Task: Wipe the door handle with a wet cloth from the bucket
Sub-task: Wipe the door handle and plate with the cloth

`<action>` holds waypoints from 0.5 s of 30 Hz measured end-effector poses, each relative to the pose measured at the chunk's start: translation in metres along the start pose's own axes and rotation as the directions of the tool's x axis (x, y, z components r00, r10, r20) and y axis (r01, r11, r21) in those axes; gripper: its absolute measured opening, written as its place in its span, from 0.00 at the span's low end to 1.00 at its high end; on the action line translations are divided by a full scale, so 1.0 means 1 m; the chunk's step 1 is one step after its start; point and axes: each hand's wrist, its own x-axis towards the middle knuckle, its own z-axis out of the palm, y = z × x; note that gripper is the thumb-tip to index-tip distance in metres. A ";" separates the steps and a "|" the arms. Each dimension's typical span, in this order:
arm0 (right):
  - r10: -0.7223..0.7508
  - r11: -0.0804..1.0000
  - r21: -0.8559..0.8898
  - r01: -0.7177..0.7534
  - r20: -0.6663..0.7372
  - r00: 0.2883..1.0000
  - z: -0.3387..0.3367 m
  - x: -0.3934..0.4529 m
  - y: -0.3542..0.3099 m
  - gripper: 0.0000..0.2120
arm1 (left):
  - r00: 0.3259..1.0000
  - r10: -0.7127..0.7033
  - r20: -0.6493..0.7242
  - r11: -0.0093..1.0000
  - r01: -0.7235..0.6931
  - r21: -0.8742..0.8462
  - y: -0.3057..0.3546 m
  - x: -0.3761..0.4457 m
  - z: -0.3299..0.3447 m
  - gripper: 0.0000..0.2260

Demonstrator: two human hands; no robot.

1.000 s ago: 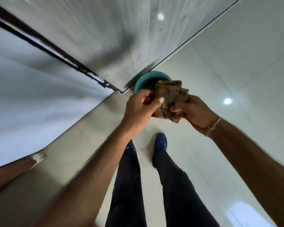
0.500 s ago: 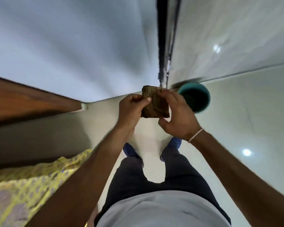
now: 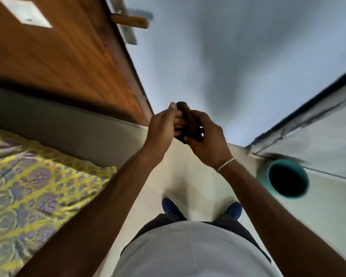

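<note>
A folded brown cloth [image 3: 188, 118] is pinched between both hands at chest height, mostly hidden by fingers. My left hand [image 3: 164, 126] grips its left side and my right hand [image 3: 206, 136] wraps its right side. The teal bucket [image 3: 262, 176] stands on the floor at the right, below my right forearm, its inside dark. A wooden door [image 3: 68, 56] fills the upper left. Its handle [image 3: 130, 21] sticks out from the door's edge near the top, blurred, well above and left of the cloth.
A bed with a yellow and purple patterned cover [image 3: 34, 186] lies at the left, close to my left arm. A grey wall [image 3: 228, 56] is straight ahead. A dark-framed panel [image 3: 318, 120] runs along the right. My blue shoes [image 3: 170, 206] stand on the pale floor.
The view has swung left: the bucket slid from centre to the right, and the wooden door with its handle came into sight. Both hands kept hold of the cloth, now folded tighter.
</note>
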 end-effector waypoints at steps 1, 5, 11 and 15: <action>0.011 0.999 0.039 -0.011 -0.004 1.000 0.015 0.009 -0.012 0.28 | 1.000 0.012 -0.018 1.000 -0.012 0.003 0.004 0.005 -0.021 0.20; 0.104 0.960 0.260 -0.102 0.006 0.995 0.057 0.047 -0.054 0.22 | 0.983 0.156 -0.099 0.988 -0.153 0.038 0.009 0.022 -0.092 0.11; 0.234 0.679 0.679 -0.279 0.160 0.959 0.078 0.112 -0.092 0.17 | 0.980 0.124 -0.158 0.992 -0.123 0.018 0.018 0.064 -0.156 0.13; 0.218 0.475 0.792 -0.383 0.316 0.923 0.090 0.154 -0.101 0.23 | 1.000 -0.001 0.001 0.980 0.001 -0.199 0.037 0.093 -0.173 0.13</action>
